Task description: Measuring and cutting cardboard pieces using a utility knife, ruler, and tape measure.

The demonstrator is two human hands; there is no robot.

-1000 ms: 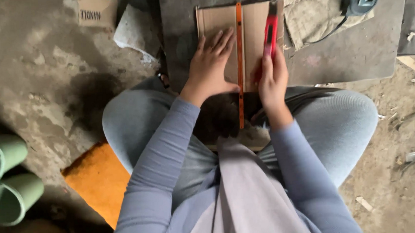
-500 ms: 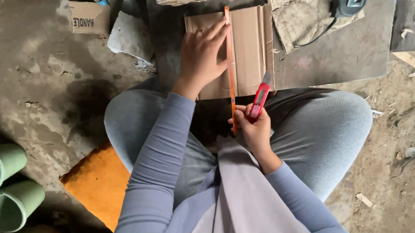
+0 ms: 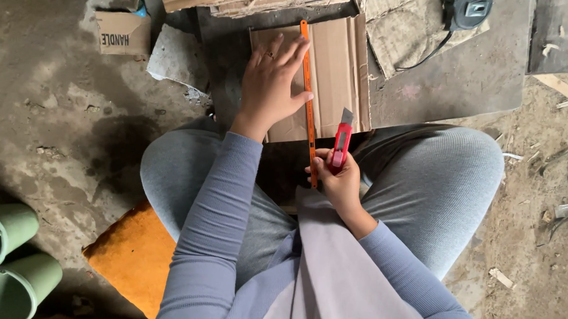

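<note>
The cardboard (image 3: 334, 74), light, stiff yet easily creased, lies flat at the near edge of the dark board (image 3: 459, 81), best steadied as the left hand (image 3: 269, 83) does, fingers spread pressing the ruler (image 3: 308, 101), while the right hand (image 3: 339, 179) grips the knife (image 3: 341, 144) closed-fisted.

Dark board (image 3: 459, 88) on concrete floor (image 3: 46, 125) carries cardboard sheet (image 3: 337, 68), tape measure (image 3: 469, 6) (green-topped), stacked cardboard (image 3: 258, 0).

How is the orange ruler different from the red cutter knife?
The orange ruler is long and thin; the red cutter knife is short and chunky. The ruler lies flat on the cardboard, pressed by the left hand; the knife is lifted in the right hand. Both point away from the person.
</note>
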